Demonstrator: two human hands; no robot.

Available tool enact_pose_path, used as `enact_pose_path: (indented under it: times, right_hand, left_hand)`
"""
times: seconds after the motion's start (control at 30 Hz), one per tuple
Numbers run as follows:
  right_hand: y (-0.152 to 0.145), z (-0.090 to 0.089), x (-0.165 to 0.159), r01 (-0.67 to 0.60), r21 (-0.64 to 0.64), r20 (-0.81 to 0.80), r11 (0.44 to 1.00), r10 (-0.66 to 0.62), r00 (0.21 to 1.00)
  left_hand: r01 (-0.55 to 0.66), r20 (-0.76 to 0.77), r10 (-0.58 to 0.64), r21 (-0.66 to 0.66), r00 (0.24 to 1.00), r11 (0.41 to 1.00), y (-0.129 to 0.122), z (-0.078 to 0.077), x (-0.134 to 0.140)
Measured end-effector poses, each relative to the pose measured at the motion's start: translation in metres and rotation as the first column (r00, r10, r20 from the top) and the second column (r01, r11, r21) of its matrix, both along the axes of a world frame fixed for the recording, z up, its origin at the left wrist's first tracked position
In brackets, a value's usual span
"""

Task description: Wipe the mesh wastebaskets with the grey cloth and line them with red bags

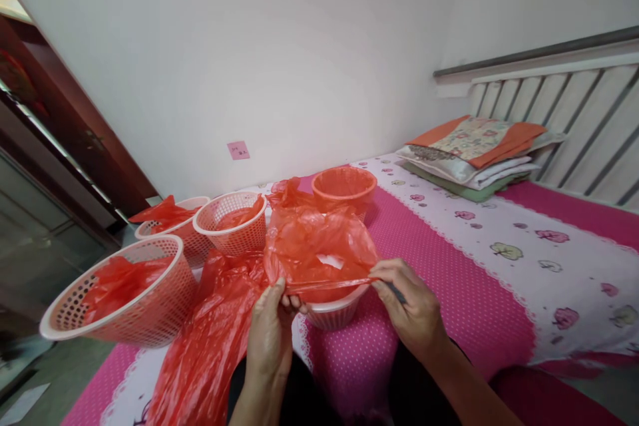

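A thin red plastic bag (319, 239) is stretched over a pale pink basket (333, 315), covering most of it. My left hand (272, 319) pinches the near left edge of the bag between thumb and fingers. At the near right edge, my right hand (412, 306) pinches the same bag. Between the two hands the bag's edge runs taut, just above the basket's near rim. Left of my left hand lies a heap of crumpled red plastic bags (212, 339).
Behind the bag stands a red-lined basket (344, 185). On the left, a large pink basket (164, 299), a round basket (239, 229) and another basket (192, 239) hold red bags. Folded bedding (479, 146) is stacked by the white headboard (574, 120). A pink note (238, 150) hangs on the wall.
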State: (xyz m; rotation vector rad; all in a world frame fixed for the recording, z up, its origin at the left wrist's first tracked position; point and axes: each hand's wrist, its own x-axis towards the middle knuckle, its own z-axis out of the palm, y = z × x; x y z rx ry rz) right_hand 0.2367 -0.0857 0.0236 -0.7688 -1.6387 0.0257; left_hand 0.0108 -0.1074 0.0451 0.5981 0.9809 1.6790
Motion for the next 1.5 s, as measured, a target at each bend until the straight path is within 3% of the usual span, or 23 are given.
enact_pose_path:
  times: [0.2, 0.3, 0.4, 0.57, 0.7, 0.83, 0.97, 1.13, 1.27, 1.37, 1.5]
  right_hand:
    - [-0.004, 0.003, 0.007, -0.037, -0.042, 0.049, 0.998, 0.039, 0.998]
    - [-0.007, 0.006, 0.01, -0.077, -0.067, 0.06, 0.995, 0.081, 0.995]
    - [-0.01, 0.008, 0.013, -0.034, -0.071, 0.046, 0.997, 0.037, 0.998]
    - [-0.01, 0.006, 0.02, 0.06, -0.113, 0.033, 0.992, -0.056, 0.998]
    - [-0.009, 0.004, 0.022, 0.055, -0.107, 0.033, 0.993, -0.052, 0.998]
    - [-0.01, 0.004, 0.023, 0.04, -0.112, 0.026, 0.993, -0.037, 0.999]
    - [-0.011, 0.007, 0.026, 0.035, -0.114, 0.035, 0.993, -0.031, 0.999]
    - [-0.011, 0.009, 0.031, 0.018, -0.116, 0.085, 0.993, -0.008, 0.996]
    - [-0.012, 0.01, 0.035, 0.004, -0.136, 0.141, 0.991, 0.015, 0.99]
    - [-0.011, 0.009, 0.04, 0.013, -0.136, 0.158, 0.991, 0.009, 0.987]
    - [-0.007, 0.005, 0.048, 0.052, -0.12, 0.157, 0.991, -0.033, 0.987]
  left_hand:
    - [-0.138, -0.015, 0.139, 0.03, 0.99, 0.99, 0.002, -0.006, -0.008]
    - [-0.131, -0.014, 0.132, 0.057, 0.991, 0.99, 0.002, 0.001, -0.012]
    - [-0.133, -0.023, 0.136, 0.102, 0.99, 0.986, -0.005, 0.013, -0.015]
    - [-0.182, -0.169, 0.226, 0.24, 0.959, 0.953, -0.008, 0.02, -0.031]
    - [-0.256, -0.329, 0.342, 0.278, 0.88, 0.926, 0.013, 0.014, -0.055]
    - [-0.09, -0.546, 0.206, 0.232, 0.812, 0.969, 0.048, 0.017, -0.075]
    - [0.077, -0.689, 0.06, 0.166, 0.722, 0.983, 0.09, 0.033, -0.087]
    - [0.242, -0.782, -0.108, 0.056, 0.613, 0.969, 0.137, 0.052, -0.095]
    - [0.322, -0.833, -0.228, -0.064, 0.503, 0.945, 0.161, 0.059, -0.1]
    - [0.322, -0.856, -0.22, -0.067, 0.467, 0.944, 0.17, 0.064, -0.108]
    - [0.191, -0.89, -0.062, 0.028, 0.451, 0.981, 0.167, 0.075, -0.129]
